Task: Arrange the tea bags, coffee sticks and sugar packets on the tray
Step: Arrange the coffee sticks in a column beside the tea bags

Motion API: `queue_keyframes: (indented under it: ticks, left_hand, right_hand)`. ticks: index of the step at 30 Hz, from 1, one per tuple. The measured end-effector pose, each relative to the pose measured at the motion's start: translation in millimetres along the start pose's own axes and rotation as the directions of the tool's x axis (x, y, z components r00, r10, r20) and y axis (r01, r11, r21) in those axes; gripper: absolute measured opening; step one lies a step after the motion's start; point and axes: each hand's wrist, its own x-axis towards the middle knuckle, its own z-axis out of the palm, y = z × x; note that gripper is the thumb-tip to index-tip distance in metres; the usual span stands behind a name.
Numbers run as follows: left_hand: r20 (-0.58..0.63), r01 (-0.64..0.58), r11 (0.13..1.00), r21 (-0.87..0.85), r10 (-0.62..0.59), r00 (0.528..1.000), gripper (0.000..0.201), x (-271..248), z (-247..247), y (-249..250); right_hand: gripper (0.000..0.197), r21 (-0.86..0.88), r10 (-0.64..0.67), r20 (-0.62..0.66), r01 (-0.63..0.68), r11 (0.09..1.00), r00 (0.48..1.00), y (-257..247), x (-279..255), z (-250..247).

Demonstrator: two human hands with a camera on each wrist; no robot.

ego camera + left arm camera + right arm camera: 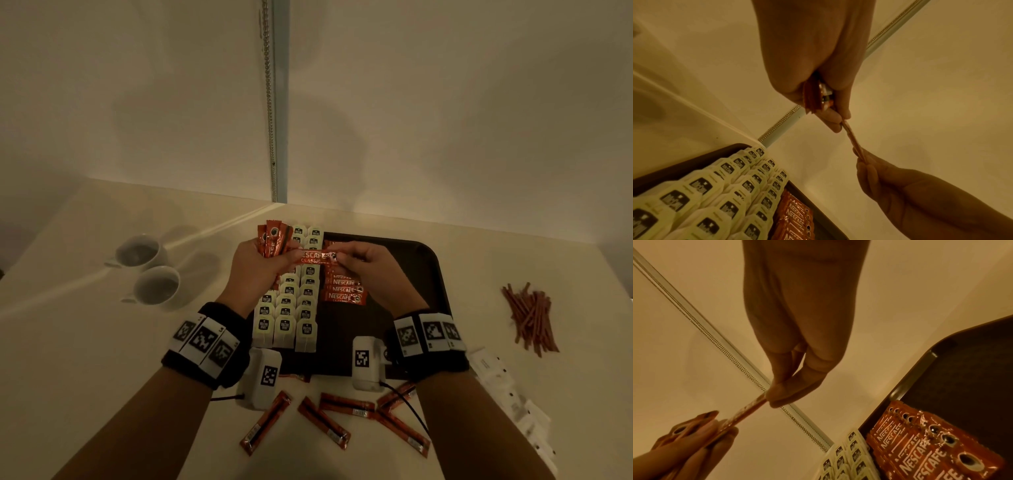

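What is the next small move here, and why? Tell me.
Probably the right hand should draw the coffee stick free of the left hand and lay it on the column of coffee sticks on the tray. Both hands pinch it, and that column sits just below.

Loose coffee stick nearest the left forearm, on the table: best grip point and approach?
Pinch that stick across its narrow width near the middle, coming from above. It lies flat and diagonal on the table, long edges clear of the neighbouring stick, so fingers fit either side.
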Motion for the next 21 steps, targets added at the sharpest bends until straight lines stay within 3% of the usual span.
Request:
queue_keyframes:
  ticks: [3,7,11,16,21]
  left_hand:
    - [-0.028,0.029,0.999,-0.028,-0.029,0.999,0.003,1,-3,3]
    - [-0.041,0.096,0.995,-0.023,-0.097,0.994,0.015,3,-10,2]
    - [0.02,0.19,0.979,-0.071,-0.189,0.982,0.013,6,-10,-1]
    - [0.05,0.296,0.945,-0.142,-0.292,0.955,0.008,5,-9,-4]
    - [0.043,0.31,0.938,-0.157,-0.307,0.951,0.009,2,-11,-4]
  right_hand:
    - [0.017,-0.039,-0.019,-0.07,0.017,0.999,0.997,5,1,-11]
    - [0.014,-0.234,-0.016,-0.229,-0.039,0.972,0.973,34,6,-35]
    - [0.012,-0.372,0.112,-0.222,-0.19,0.909,0.969,75,6,-50]
    - [0.013,-0.38,0.251,-0.196,-0.309,0.872,0.948,112,2,-48]
    - [0.013,-0.414,0.233,-0.327,-0.361,0.836,0.916,124,5,-38]
